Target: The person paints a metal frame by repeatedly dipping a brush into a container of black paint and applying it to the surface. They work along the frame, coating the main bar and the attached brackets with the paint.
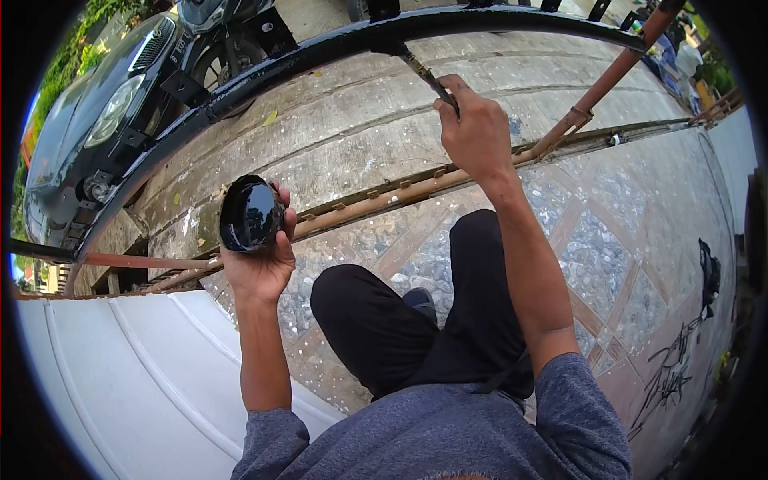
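Observation:
A round cup of glossy black paint is held in my left hand, its fingers wrapped round the right side and bottom. In my right hand is a paintbrush, gripped by its handle and slanting up to the left. The dark bristles are at the underside of a black metal rail, which arches across the top of the view. Upright black brackets stand along the rail. Whether the bristles press on the metal is hard to tell.
Reddish-brown posts and a lower brown bar join the rail. A dark car and a motorcycle stand beyond it. White ribbed panel lies lower left; stone-patterned floor with black marks is on the right.

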`<state>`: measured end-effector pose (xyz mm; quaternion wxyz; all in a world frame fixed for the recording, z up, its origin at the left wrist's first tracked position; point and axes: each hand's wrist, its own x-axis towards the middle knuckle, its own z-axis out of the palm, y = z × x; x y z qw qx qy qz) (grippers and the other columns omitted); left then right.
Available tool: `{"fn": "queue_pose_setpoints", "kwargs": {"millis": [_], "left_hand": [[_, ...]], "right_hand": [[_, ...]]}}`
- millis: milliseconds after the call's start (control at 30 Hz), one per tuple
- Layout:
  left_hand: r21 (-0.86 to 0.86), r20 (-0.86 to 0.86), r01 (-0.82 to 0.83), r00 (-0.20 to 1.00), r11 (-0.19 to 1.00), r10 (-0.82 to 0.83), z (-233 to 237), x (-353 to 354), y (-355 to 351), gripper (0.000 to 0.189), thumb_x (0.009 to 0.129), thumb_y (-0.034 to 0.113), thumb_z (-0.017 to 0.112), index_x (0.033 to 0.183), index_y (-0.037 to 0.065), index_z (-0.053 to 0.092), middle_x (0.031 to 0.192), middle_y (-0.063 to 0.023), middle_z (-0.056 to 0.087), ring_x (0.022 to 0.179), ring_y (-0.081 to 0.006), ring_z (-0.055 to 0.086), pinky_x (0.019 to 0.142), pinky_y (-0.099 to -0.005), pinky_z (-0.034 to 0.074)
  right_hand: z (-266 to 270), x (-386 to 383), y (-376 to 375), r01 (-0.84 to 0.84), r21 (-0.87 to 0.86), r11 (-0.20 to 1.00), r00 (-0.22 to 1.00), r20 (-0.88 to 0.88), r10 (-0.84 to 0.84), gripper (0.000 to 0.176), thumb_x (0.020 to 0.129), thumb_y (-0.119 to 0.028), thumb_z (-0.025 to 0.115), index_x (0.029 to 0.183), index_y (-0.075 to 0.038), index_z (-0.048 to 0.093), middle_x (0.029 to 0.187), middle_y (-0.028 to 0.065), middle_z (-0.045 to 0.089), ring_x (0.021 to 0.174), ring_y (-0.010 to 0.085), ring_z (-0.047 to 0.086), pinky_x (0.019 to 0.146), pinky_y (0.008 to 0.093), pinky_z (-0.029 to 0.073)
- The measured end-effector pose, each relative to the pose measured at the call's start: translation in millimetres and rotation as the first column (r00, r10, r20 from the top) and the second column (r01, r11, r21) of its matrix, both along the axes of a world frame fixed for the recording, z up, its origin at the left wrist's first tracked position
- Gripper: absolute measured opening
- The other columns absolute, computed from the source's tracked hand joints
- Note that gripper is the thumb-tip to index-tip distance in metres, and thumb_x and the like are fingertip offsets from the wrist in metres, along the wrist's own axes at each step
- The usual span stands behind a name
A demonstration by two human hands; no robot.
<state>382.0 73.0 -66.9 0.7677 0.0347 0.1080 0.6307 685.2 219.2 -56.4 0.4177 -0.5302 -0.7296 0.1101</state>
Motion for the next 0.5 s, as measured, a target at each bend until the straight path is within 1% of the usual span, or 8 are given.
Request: {"fn": "queue_pose_setpoints", "kwargs": {"millis": [100, 200, 233, 267, 333, 400, 433, 500], "left_hand": [[-0.002, 0.007, -0.006, 1.000, 1.000, 0.006, 0, -1, 4, 0.064, 0.095, 0.040, 0.056, 0.143, 0.000, 0.040, 0.135, -0.0250, 0.052, 0.112, -0.0443, 0.061, 0.083, -0.0443, 0.063], [-0.012, 0.030, -0.001, 1.000, 1.000, 0.001, 1, -5, 9, 0.064, 0.095, 0.039, 0.056, 0.143, 0.001, 0.040, 0.136, -0.0238, 0.052, 0.114, -0.0439, 0.061, 0.085, -0.0454, 0.062], [-0.018, 0.039, -0.008, 0.999, 1.000, 0.008, 5, -4, 11, 0.064, 0.095, 0.039, 0.056, 0.144, 0.001, 0.040, 0.137, -0.0235, 0.052, 0.115, -0.0437, 0.060, 0.086, -0.0457, 0.062], [-0.025, 0.044, -0.020, 0.999, 0.999, 0.021, 9, -3, 10, 0.064, 0.095, 0.039, 0.056, 0.144, 0.002, 0.040, 0.137, -0.0232, 0.052, 0.115, -0.0435, 0.060, 0.086, -0.0460, 0.062], [-0.031, 0.065, -0.015, 0.998, 0.999, 0.017, 16, -1, 11, 0.062, 0.096, 0.037, 0.056, 0.145, 0.003, 0.039, 0.138, -0.0221, 0.051, 0.116, -0.0425, 0.060, 0.087, -0.0468, 0.061], [-0.029, 0.056, -0.017, 0.998, 0.999, 0.018, 21, -1, 12, 0.060, 0.097, 0.034, 0.056, 0.146, 0.006, 0.037, 0.140, -0.0212, 0.050, 0.116, -0.0419, 0.060, 0.087, -0.0469, 0.061], [-0.042, 0.043, -0.031, 0.999, 0.999, 0.033, 23, 1, 11, 0.060, 0.097, 0.034, 0.056, 0.146, 0.006, 0.037, 0.139, -0.0216, 0.050, 0.116, -0.0421, 0.060, 0.086, -0.0466, 0.061], [-0.053, 0.031, -0.042, 0.999, 0.998, 0.044, 26, 6, 9, 0.060, 0.097, 0.035, 0.056, 0.145, 0.005, 0.038, 0.138, -0.0217, 0.051, 0.115, -0.0421, 0.061, 0.085, -0.0461, 0.062]], "right_hand": [[-1, 29, -2, 0.137, -0.118, 0.984, 0.989, 0.064, -0.130, 0.022, 0.091, -0.011, 0.059, 0.113, -0.007, 0.060, 0.073, 0.0190, 0.065, 0.069, 0.0408, 0.064, 0.065, 0.0471, 0.047], [-3, 27, -27, 0.034, -0.100, 0.994, 0.999, 0.035, -0.031, 0.023, 0.091, -0.011, 0.060, 0.114, -0.007, 0.060, 0.073, 0.0196, 0.064, 0.069, 0.0413, 0.063, 0.065, 0.0469, 0.047], [2, 16, -30, -0.041, -0.122, 0.992, 0.997, 0.056, 0.048, 0.024, 0.091, -0.012, 0.060, 0.115, -0.007, 0.060, 0.073, 0.0204, 0.064, 0.070, 0.0420, 0.063, 0.066, 0.0471, 0.047], [3, 5, -27, -0.090, -0.049, 0.995, 0.992, 0.086, 0.094, 0.023, 0.092, -0.012, 0.060, 0.114, -0.007, 0.060, 0.074, 0.0207, 0.063, 0.072, 0.0426, 0.062, 0.066, 0.0470, 0.047], [12, -8, -11, -0.123, -0.050, 0.991, 0.990, 0.065, 0.126, 0.022, 0.092, -0.010, 0.059, 0.113, -0.006, 0.060, 0.074, 0.0207, 0.064, 0.073, 0.0427, 0.062, 0.066, 0.0473, 0.047], [18, 8, 4, -0.086, -0.028, 0.996, 0.994, 0.064, 0.088, 0.022, 0.092, -0.010, 0.059, 0.113, -0.006, 0.060, 0.074, 0.0206, 0.063, 0.072, 0.0430, 0.062, 0.066, 0.0471, 0.047], [17, 20, 6, -0.057, -0.050, 0.997, 0.997, 0.048, 0.060, 0.020, 0.092, -0.010, 0.059, 0.112, -0.005, 0.060, 0.074, 0.0214, 0.063, 0.070, 0.0436, 0.061, 0.065, 0.0471, 0.047], [3, 51, 5, 0.021, -0.085, 0.996, 0.998, 0.052, -0.016, 0.023, 0.092, -0.009, 0.059, 0.114, -0.005, 0.060, 0.073, 0.0208, 0.063, 0.069, 0.0413, 0.063, 0.063, 0.0446, 0.047]]}}
